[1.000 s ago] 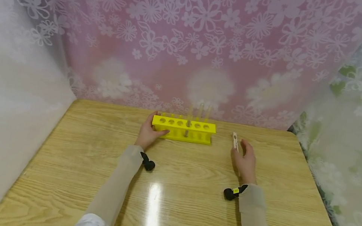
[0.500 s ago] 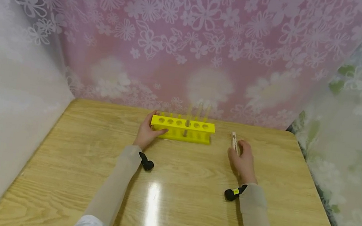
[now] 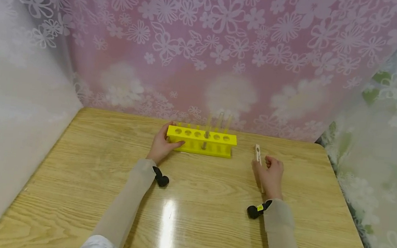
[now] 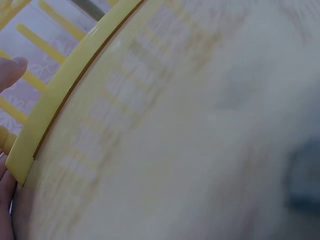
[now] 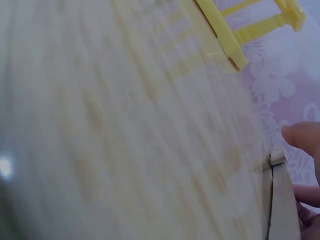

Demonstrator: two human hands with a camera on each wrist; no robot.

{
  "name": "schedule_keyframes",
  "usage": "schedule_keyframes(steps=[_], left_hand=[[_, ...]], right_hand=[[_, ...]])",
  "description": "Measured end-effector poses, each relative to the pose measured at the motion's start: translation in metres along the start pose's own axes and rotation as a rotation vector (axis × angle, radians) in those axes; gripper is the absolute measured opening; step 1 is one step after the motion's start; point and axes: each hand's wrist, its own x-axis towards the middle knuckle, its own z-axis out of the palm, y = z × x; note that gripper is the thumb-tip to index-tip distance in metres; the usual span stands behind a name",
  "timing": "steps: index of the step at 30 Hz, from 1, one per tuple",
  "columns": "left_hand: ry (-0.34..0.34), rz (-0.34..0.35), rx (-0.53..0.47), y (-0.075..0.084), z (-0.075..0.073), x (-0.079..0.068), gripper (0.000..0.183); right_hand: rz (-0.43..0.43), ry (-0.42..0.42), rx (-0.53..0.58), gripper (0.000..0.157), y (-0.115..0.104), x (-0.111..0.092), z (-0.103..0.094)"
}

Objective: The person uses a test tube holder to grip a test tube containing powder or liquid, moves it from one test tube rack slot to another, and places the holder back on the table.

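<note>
In the head view, a yellow test tube rack [image 3: 202,136] stands near the table's back edge. A clear test tube [image 3: 208,121] is upright in one of its holes, and thinner tubes show behind. My left hand [image 3: 161,146] grips the rack's left end, thumb in front, the other fingers partly hidden behind. To the right, a wooden test tube clamp [image 3: 258,152] points away from me. My right hand [image 3: 269,176] holds it along its near part, which the hand mostly covers. In the right wrist view the clamp [image 5: 284,205] shows beside curled fingers [image 5: 306,195].
The wooden table [image 3: 207,207] has a glossy top. A pink floral curtain [image 3: 192,57] hangs behind it, with pale sheets at both sides. Dark wrist cameras [image 3: 161,180] sit by both cuffs.
My right index finger has curled in towards the palm, while the thumb stays at the clamp. The left hand and the rack keep their places.
</note>
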Motion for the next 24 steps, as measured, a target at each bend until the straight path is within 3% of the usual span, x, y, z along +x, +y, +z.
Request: schedule_keyframes(steps=[5,9,12,19,24], left_hand=[[-0.030,-0.004,-0.047,0.019,-0.002,-0.009,0.087],[-0.043,0.015,-0.060,0.034,-0.004,-0.015,0.084],[-0.041,0.016,-0.058,0.032,-0.004,-0.013,0.084],[-0.034,0.014,-0.041,0.002,-0.002,-0.002,0.087],[-0.040,0.011,-0.053,0.020,-0.003,-0.009,0.085]], right_hand=[[0.038,0.050,-0.015,0.062,-0.003,0.000,0.007],[0.035,0.091,-0.019,0.050,-0.002,0.001,0.011],[0.018,0.098,-0.045,0.041,-0.004,0.003,0.011],[0.004,0.082,-0.158,0.033,-0.008,0.003,0.007],[-0.002,0.079,-0.165,0.031,-0.009,0.000,0.004]])
